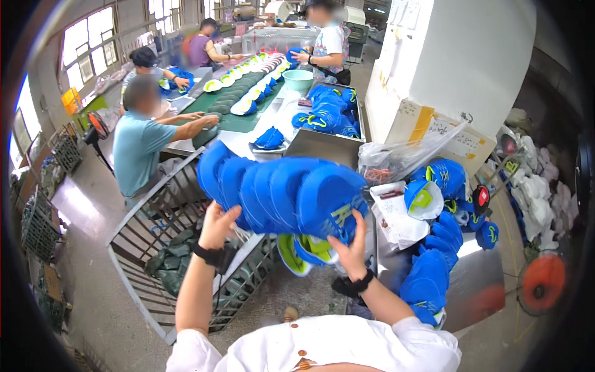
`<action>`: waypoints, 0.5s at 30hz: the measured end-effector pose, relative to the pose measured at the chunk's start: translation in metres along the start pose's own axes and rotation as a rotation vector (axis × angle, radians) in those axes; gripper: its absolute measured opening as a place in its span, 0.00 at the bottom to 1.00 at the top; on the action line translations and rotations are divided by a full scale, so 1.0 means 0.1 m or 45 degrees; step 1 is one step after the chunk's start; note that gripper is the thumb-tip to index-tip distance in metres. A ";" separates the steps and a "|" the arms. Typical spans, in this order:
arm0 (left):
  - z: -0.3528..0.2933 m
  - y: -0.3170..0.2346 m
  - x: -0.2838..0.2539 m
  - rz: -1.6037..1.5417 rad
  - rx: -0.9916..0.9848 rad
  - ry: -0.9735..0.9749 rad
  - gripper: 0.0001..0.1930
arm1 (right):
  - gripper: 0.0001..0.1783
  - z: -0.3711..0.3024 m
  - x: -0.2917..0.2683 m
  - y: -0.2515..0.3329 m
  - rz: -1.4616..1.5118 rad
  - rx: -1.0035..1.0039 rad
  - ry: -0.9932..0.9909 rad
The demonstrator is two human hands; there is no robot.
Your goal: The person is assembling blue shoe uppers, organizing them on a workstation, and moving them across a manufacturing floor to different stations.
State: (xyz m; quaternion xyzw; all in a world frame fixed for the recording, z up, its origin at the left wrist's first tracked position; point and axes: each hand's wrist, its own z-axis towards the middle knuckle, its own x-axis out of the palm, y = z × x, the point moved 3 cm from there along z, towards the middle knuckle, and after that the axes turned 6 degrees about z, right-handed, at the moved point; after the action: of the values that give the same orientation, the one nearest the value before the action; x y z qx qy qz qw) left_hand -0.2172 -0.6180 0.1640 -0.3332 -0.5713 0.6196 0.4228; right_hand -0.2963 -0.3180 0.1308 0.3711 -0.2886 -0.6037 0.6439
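Note:
A row of nested blue shoe uppers (pixel 266 189) is held up in front of me, toes overlapping one another. My left hand (pixel 218 230) grips the lower left end, thumb against the blue side. At the lower right, my right hand (pixel 351 248) holds the last upper, its fingers on the pale lacing area. Below the row hang openings with lime lining (pixel 294 257); whether they belong to the same stack I cannot tell. More blue uppers (pixel 427 273) lie overlapped on a metal table to my right.
A barred cart (pixel 139 266) with dark green pieces stands at left. Ahead, a green conveyor (pixel 232 121) carries rows of parts, with several co-workers around it. A bin (pixel 362 124) of blue uppers, a white pillar (pixel 446 68) and an orange round fan (pixel 542 282) are to the right.

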 end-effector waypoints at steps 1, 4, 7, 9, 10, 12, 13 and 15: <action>0.21 0.03 0.00 -0.032 -0.009 0.007 0.13 | 0.41 0.22 0.05 -0.12 -0.063 -0.047 0.004; 0.94 0.01 -0.11 -0.079 0.018 -0.028 0.14 | 0.42 0.98 0.34 -0.34 -0.136 -0.190 0.026; 1.74 -0.22 -0.07 0.064 0.129 -0.031 0.14 | 0.42 1.78 0.59 -0.59 -0.132 -0.316 0.003; 2.34 -0.29 -0.01 -0.003 0.412 -0.046 0.14 | 0.43 2.30 0.77 -0.80 -0.170 -0.416 -0.027; 2.67 -0.26 -0.16 0.097 0.429 0.007 0.11 | 0.43 2.55 0.89 -0.81 -0.146 -0.410 -0.005; 3.20 -0.18 -0.22 0.049 0.231 -0.030 0.12 | 0.44 3.04 1.05 -1.11 -0.086 -0.372 0.049; 3.46 -0.15 -0.18 0.065 0.215 -0.056 0.11 | 0.44 3.29 1.12 -1.27 -0.085 -0.333 0.066; 3.93 -0.02 -0.20 0.031 0.242 -0.046 0.11 | 0.44 3.65 1.30 -1.47 -0.124 -0.242 0.106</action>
State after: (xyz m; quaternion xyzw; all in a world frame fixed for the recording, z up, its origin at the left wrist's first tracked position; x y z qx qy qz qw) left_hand -0.5610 -0.8037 0.2142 -0.2873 -0.5133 0.6821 0.4344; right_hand -0.6647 -0.4937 0.2029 0.3468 -0.1847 -0.6430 0.6574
